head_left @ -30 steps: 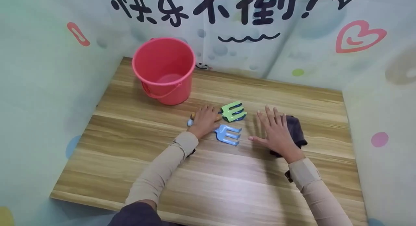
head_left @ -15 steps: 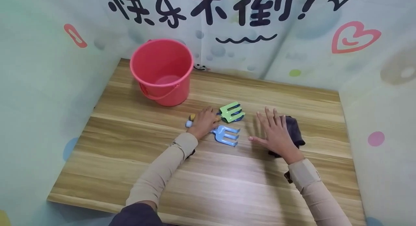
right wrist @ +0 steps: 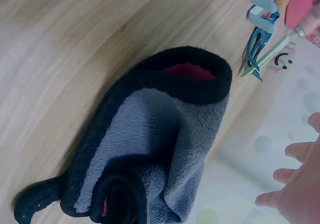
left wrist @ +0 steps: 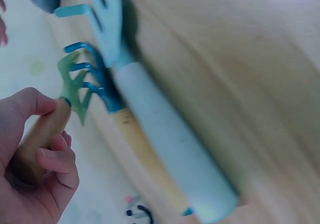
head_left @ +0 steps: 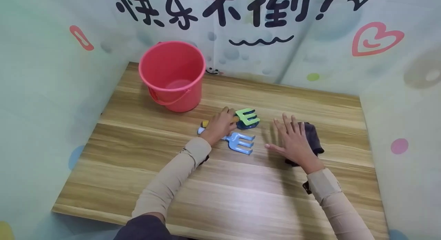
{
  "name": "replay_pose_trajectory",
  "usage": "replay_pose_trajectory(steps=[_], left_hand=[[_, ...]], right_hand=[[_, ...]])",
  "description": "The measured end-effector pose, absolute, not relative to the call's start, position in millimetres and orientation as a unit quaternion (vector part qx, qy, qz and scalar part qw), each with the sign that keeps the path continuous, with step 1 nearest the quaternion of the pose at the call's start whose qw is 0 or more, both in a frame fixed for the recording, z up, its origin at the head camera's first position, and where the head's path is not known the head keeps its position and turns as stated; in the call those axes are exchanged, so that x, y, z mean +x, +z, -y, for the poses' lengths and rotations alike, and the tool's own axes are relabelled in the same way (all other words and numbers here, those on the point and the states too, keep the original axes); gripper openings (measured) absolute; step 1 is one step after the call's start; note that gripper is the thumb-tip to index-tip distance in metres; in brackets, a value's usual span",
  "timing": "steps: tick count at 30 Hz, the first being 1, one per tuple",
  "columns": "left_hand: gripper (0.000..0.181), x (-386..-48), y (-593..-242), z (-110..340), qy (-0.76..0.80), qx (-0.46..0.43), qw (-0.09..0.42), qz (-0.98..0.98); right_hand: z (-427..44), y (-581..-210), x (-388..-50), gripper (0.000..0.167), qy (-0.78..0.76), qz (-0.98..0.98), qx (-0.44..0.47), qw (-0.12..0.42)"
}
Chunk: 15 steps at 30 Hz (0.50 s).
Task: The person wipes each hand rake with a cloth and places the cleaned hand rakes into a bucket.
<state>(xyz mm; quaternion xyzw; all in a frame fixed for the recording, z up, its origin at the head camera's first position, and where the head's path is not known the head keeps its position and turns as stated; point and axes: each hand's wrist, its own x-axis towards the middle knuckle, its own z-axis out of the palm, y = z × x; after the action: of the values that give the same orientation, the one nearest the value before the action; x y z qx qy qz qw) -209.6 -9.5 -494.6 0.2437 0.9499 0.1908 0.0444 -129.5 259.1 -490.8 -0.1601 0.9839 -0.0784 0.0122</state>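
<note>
My left hand [head_left: 220,125] grips the wooden handle of a small green garden fork [left wrist: 47,129]. In the left wrist view the fork is raised off the table, and its green tines [head_left: 246,117] point right in the head view. Lying on the wood under and beside this hand are a dark blue fork [left wrist: 102,81] with a wooden handle and a light blue hand fork [head_left: 237,142]. My right hand [head_left: 294,143] is spread, fingers straight, above or against a folded grey cloth [right wrist: 142,119] with black edging and a reddish inner side. Contact with the cloth is unclear.
A pink bucket [head_left: 186,99] with its handle hanging down stands at the back left of the wooden table [head_left: 113,171]. Printed fabric walls [head_left: 241,60] enclose the table at the back and sides.
My left hand has lifted the green fork slightly away from the dark blue one beneath it. The right hand, the light blue fork and the cloth have stayed about where they were.
</note>
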Motion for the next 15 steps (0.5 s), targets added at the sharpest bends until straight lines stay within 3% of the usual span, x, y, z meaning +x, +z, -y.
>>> replay_pose_trajectory(steps=[15], left_hand=[[0.024,-208,-464,-5,0.144,0.287,0.051,-0.946]], right_hand=[[-276,-485,-123,0.086,-0.101,-0.985,-0.136,-0.01]])
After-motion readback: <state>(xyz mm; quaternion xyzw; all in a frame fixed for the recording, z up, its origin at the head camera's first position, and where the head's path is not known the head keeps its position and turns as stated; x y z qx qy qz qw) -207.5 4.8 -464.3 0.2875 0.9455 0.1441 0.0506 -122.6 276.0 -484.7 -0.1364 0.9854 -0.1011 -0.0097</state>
